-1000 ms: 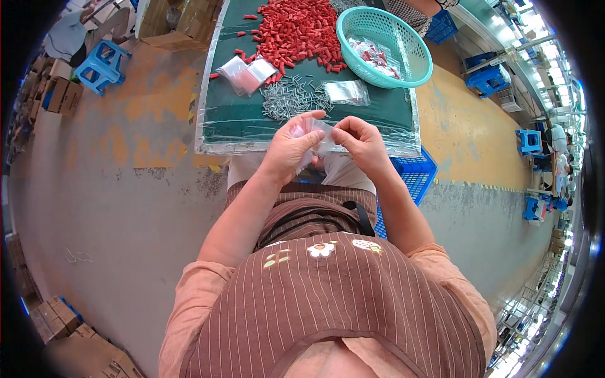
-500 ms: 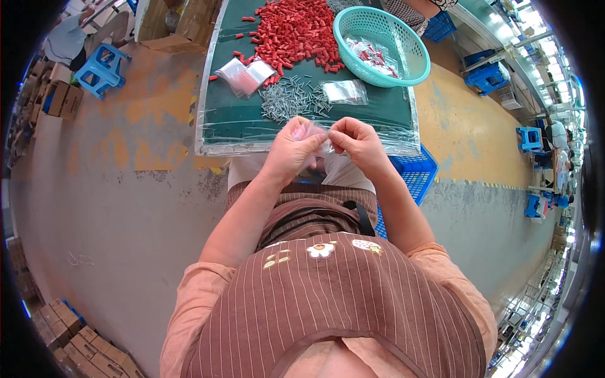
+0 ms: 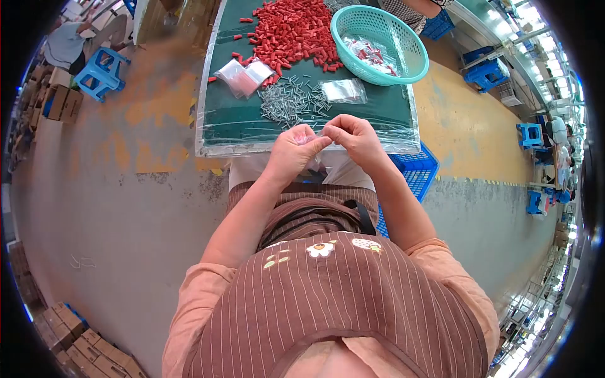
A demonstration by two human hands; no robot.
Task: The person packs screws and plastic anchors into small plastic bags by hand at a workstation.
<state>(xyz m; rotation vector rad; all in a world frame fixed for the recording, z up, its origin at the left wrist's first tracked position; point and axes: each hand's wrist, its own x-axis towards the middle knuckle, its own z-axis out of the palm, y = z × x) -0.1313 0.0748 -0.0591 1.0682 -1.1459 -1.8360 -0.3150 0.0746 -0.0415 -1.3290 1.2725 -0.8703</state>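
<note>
My left hand [image 3: 295, 151] is closed on a small clear plastic bag [image 3: 315, 162], which hangs below the fingers. My right hand [image 3: 354, 140] pinches the same bag at its upper edge, its fingertips against those of my left hand. Both hands are at the near edge of the green table [image 3: 236, 130]. Just beyond them lies a pile of grey screws [image 3: 290, 101]. Flat clear bags lie on either side, a pinkish stack [image 3: 242, 79] to the left and a white stack [image 3: 343, 91] to the right. Farther back is a heap of red plugs [image 3: 293, 34].
A turquoise basket [image 3: 413, 60] with filled bags stands at the table's right. Below the table's right corner is a blue crate [image 3: 413, 170]. Blue stools [image 3: 101, 72] stand on the floor. A co-worker's arm [image 3: 422, 7] shows at the far right of the table.
Both hands have drawn together, fingertips now meeting at the bag's upper edge. Less of the bag shows between them, and my left fingers have curled in.
</note>
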